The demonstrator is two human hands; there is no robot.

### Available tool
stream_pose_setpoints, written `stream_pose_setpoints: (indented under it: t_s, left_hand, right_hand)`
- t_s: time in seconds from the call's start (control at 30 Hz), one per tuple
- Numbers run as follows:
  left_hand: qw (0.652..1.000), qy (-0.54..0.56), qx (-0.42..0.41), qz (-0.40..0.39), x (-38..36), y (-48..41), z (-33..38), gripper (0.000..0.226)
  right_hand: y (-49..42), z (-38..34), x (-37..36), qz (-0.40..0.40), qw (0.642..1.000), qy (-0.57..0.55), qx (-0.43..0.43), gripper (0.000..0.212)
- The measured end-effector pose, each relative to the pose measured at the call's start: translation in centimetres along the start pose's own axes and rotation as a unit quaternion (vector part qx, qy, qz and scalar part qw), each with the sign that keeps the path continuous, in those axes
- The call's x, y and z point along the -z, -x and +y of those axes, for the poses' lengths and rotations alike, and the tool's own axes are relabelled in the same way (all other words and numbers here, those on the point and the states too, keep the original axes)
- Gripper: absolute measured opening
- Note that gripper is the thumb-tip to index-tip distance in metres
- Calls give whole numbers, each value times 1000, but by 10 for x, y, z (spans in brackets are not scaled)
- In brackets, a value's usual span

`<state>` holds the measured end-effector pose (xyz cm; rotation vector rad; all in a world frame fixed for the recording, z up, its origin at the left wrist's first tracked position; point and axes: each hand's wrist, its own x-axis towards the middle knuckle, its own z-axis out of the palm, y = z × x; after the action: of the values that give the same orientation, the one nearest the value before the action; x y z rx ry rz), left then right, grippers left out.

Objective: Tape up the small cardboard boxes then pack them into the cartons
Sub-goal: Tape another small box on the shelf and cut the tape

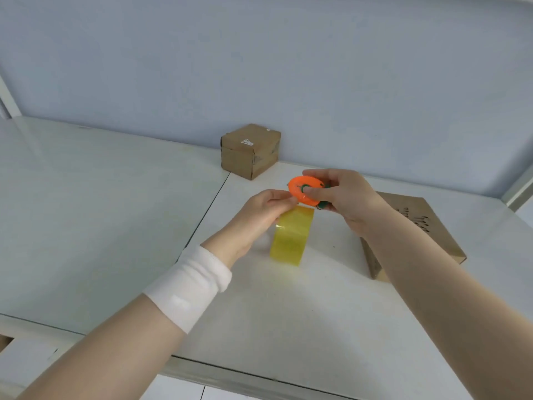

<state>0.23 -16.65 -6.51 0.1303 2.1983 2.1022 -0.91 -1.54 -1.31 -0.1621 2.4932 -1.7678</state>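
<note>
We note that the right forearm covers the near part of the brown carton (pixel 427 223), which lies toward the right side of the table (pixel 115 212). Its dark print is unreadable. The white label (pixel 247 142) on the small cardboard box (pixel 250 157), at the table's far edge, is too small to read.

The right hand (pixel 343 197) clamps the orange tape dispenser (pixel 302 187), thumb on its face. The left hand (pixel 265 212) pinches the yellowish tape strip (pixel 291 235) just beside it. We cannot tell whether the strip's lower end touches the table. The widest stretch of tabletop lies left of the hands.
</note>
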Motion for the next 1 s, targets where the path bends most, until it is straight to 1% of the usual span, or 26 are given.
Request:
stream_pose_setpoints:
  t_s: [0.1,0.2,0.27,0.33,0.43,0.5,0.63,0.7,0.77,0.83,0.87,0.9,0.93,0.97,1.0]
  left_hand:
    - [999,-40,-35,1,-6,0,6,3]
    - [993,-54,-97,45,-19,-1,23,16]
    - [983,-70,-155,75,-31,-2,37,18]
    - [967,-109,-212,90,-42,-2,49,15]
    - [933,-184,-288,115,-59,-1,64,16]
    - [911,-217,-329,117,-72,2,72,17]
    - [878,-254,-389,114,-96,8,84,18]
    - [870,-256,-404,117,-107,9,88,17]
    - [867,-255,-413,113,-117,10,92,17]
    - [859,-260,-425,117,-127,12,94,18]
    - [855,-260,-433,120,-130,13,95,19]
    - [856,-250,-436,121,-133,14,95,19]
    - [868,-226,-428,115,-134,14,95,19]
    - [888,-188,-406,102,-134,14,95,17]
    - [912,-145,-373,85,-133,14,95,16]
  right_hand:
    - [8,-4,1,58,994,34,80,29]
    - [15,-10,7,122,982,46,139,26]
    - [21,-16,16,156,976,36,150,21]
    - [28,-24,29,175,976,-8,130,15]
    - [39,-35,50,169,976,-123,68,5]
    - [45,-38,62,190,969,-149,45,10]
    - [54,-37,83,261,946,-191,18,7]
    - [58,-36,91,280,928,-246,11,10]
    - [61,-33,96,292,913,-286,1,7]
    - [61,-32,101,305,894,-328,-12,12]
    - [60,-32,107,320,873,-369,-16,19]
    - [60,-33,115,339,839,-424,-19,26]
    - [59,-33,128,358,803,-477,-16,31]
    - [59,-30,141,366,776,-514,-15,30]
    - [59,-25,154,362,767,-529,-22,26]
